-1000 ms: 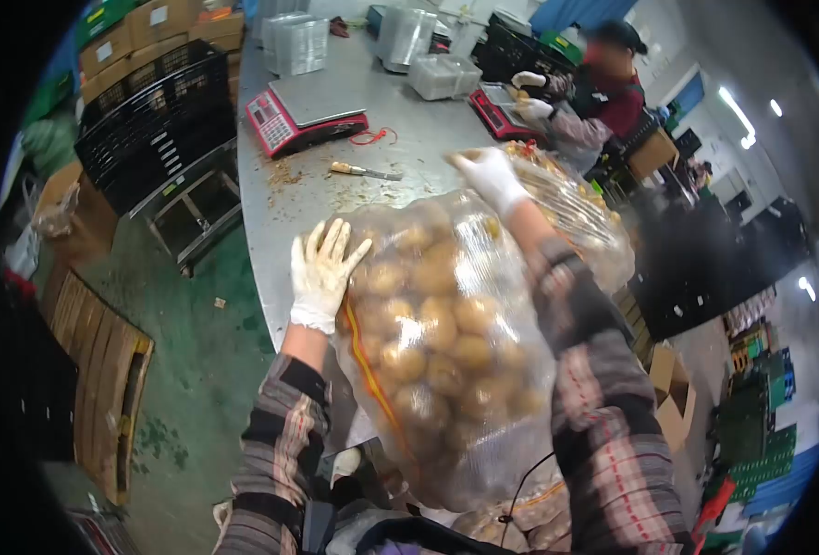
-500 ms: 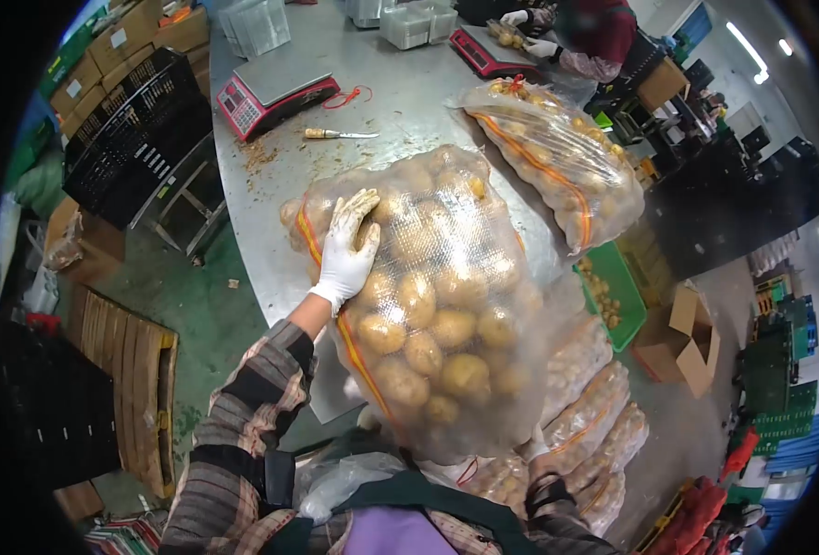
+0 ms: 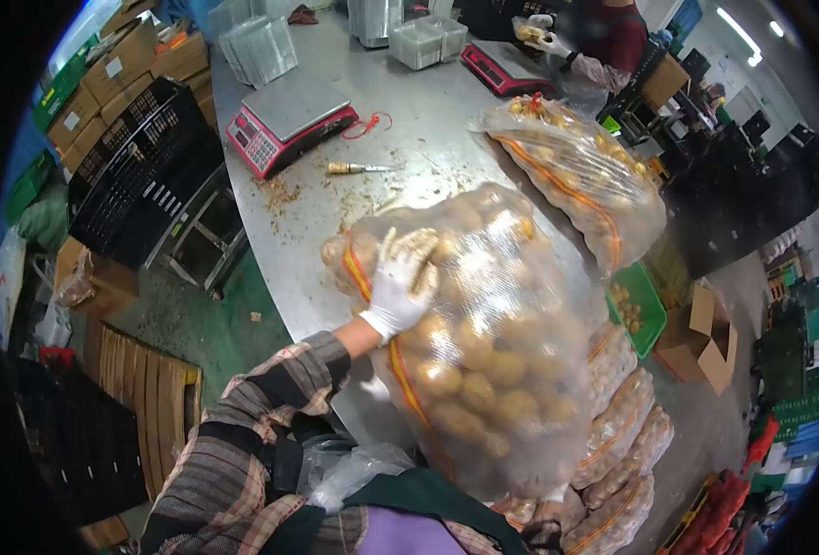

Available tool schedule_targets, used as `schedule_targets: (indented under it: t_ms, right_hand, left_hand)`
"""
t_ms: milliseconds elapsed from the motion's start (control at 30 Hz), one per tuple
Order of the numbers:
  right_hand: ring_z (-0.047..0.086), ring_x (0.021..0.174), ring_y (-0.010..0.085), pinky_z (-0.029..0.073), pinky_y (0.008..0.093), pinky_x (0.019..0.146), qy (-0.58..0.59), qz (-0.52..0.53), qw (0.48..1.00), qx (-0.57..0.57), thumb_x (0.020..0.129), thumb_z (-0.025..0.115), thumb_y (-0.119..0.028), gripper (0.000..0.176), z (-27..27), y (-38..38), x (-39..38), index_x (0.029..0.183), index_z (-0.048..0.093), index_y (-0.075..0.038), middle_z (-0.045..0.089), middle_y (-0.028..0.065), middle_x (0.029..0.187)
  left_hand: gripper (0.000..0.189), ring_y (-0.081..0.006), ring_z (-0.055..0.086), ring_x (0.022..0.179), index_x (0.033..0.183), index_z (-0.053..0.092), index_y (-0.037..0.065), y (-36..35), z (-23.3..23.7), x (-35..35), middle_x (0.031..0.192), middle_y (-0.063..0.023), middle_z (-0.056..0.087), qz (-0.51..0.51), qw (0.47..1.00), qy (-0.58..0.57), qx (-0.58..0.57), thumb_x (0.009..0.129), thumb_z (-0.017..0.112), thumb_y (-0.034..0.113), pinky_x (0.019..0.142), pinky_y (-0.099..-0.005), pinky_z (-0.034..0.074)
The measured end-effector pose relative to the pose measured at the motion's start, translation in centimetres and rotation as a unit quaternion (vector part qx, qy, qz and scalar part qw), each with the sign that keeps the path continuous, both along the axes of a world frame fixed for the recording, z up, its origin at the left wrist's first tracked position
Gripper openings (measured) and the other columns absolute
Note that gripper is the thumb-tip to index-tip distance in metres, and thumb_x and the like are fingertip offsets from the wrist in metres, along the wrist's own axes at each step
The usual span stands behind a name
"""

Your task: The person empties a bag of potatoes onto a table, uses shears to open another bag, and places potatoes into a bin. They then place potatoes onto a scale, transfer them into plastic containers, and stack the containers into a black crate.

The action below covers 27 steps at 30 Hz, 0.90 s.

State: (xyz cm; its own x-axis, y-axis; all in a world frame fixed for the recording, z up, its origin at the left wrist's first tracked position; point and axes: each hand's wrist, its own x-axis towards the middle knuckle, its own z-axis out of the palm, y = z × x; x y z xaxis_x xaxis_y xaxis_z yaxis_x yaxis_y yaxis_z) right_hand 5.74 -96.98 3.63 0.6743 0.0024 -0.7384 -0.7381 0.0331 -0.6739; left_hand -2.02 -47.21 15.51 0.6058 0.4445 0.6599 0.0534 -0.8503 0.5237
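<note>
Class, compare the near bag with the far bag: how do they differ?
The left hand rests on the near bag; no hand is on the far bag. The far bag shows a red tie at one end; none shows on the near bag. The near bag looks larger in view than the far bag. Both are see-through, orange-striped and hold potatoes.

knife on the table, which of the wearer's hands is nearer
Left. The left hand rests on the large potato bag, on the wearer's side of the knife; the right hand, mostly hidden, is farther away at the bag's lower end.
</note>
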Motion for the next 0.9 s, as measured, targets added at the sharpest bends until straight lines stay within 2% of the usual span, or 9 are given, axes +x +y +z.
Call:
schedule_targets:
  t_ms: [67,100,133,233,333,567,700,900]
  right_hand:
    - [0.059,0.106,0.025,0.051,0.0362,0.088,-0.024,-0.033,0.999,-0.02,0.094,0.036,-0.061,0.07,2.2,1.2,-1.3,0.128,0.048,0.0,0.059,0.0156,0.118]
    - [0.059,0.107,0.025,0.051,0.0363,0.088,-0.034,-0.048,0.998,-0.029,0.094,0.036,-0.061,0.07,3.1,2.1,-2.1,0.128,0.048,0.0,0.059,0.0156,0.118]
    - [0.059,0.107,0.0251,0.051,0.0363,0.088,-0.043,-0.068,0.996,-0.043,0.094,0.036,-0.061,0.07,4.2,3.2,-3.0,0.128,0.047,0.0,0.059,0.0156,0.119]
    - [0.059,0.107,0.0251,0.051,0.0364,0.088,-0.058,-0.116,0.988,-0.081,0.094,0.036,-0.06,0.07,6.8,6.7,-5.3,0.128,0.047,0.0,0.059,0.0155,0.119]
    - [0.059,0.107,0.0251,0.051,0.0365,0.088,-0.066,-0.155,0.98,-0.107,0.094,0.036,-0.06,0.07,9.1,9.7,-7.1,0.128,0.047,0.0,0.059,0.0154,0.119]
    - [0.059,0.107,0.0252,0.051,0.0368,0.089,-0.075,-0.217,0.964,-0.134,0.095,0.036,-0.06,0.069,12.0,12.3,-11.1,0.129,0.047,-0.001,0.058,0.0153,0.119]
    - [0.059,0.107,0.0253,0.051,0.037,0.089,-0.083,-0.24,0.959,-0.127,0.095,0.036,-0.059,0.069,13.1,12.2,-12.6,0.129,0.047,-0.001,0.058,0.0152,0.119]
    - [0.059,0.107,0.0254,0.051,0.0373,0.089,-0.097,-0.272,0.951,-0.113,0.095,0.035,-0.059,0.068,14.8,11.6,-14.4,0.13,0.046,-0.001,0.058,0.015,0.12]
  left_hand:
    - [0.039,-0.0308,0.049,0.119,0.119,0.057,0.004,1.2,-0.3,1.2,0.122,-0.0154,0.056,-0.028,1.0,0.004,-0.007,0.083,0.057,0.021,0.111,-0.0534,0.021]
    - [0.041,-0.0313,0.048,0.12,0.119,0.056,0.004,1.7,0.0,1.7,0.124,-0.0161,0.055,-0.038,0.998,0.044,-0.002,0.084,0.056,0.025,0.111,-0.0543,0.019]
    - [0.039,-0.031,0.049,0.118,0.118,0.056,0.005,2.4,-0.3,2.3,0.125,-0.0153,0.054,-0.063,0.998,0.027,0.002,0.083,0.057,0.021,0.111,-0.0534,0.02]
    - [0.04,-0.0324,0.045,0.12,0.116,0.057,0.003,4.3,0.9,4.1,0.123,-0.0179,0.052,-0.127,0.99,0.046,-0.037,0.082,0.058,0.024,0.11,-0.0531,0.023]
    - [0.042,-0.0349,0.044,0.119,0.116,0.057,0.002,5.8,0.7,7.1,0.121,-0.0193,0.051,-0.189,0.981,-0.001,-0.042,0.081,0.058,0.025,0.109,-0.0514,0.026]
    - [0.041,-0.0379,0.044,0.116,0.111,0.059,0.001,5.3,0.5,12.6,0.122,-0.0187,0.051,-0.295,0.954,0.001,-0.057,0.079,0.059,0.026,0.106,-0.0509,0.029]
    - [0.037,-0.0368,0.045,0.115,0.107,0.06,0.001,4.3,0.5,14.4,0.119,-0.0181,0.053,-0.304,0.951,0.015,-0.047,0.08,0.057,0.026,0.107,-0.0498,0.03]
    - [0.031,-0.0362,0.045,0.116,0.104,0.061,0.002,4.6,1.4,14.4,0.115,-0.0164,0.054,-0.323,0.945,0.026,-0.044,0.077,0.06,0.017,0.103,-0.0485,0.035]
